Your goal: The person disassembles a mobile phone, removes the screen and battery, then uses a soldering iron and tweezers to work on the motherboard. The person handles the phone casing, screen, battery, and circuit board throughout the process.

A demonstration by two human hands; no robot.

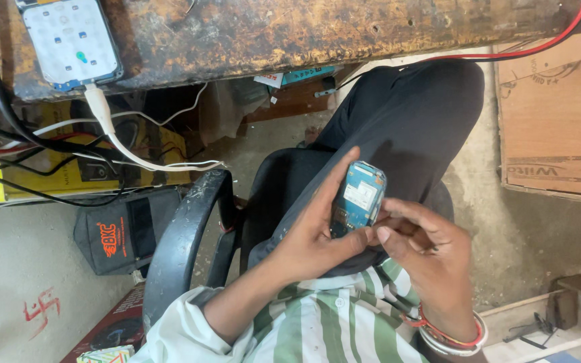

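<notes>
Green-and-white striped shirt (317, 316) with rolled sleeves, dark trousers (405, 121), red and white bangles (448, 336) on right wrist, possibly thread among them

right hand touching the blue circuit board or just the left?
Touching. Head view: right hand fingertips press the lower edge of the blue circuit board, which the left hand cradles.

worn wooden bench (290, 33) | keypad board (72, 40) | black chair (183, 242) | cardboard box (556, 121)

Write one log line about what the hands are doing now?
left hand: holds blue phone circuit board | right hand: fingertips at board's lower edge | place: over lap, seated on black chair | wooden bench: keypad phone, cabled
</notes>
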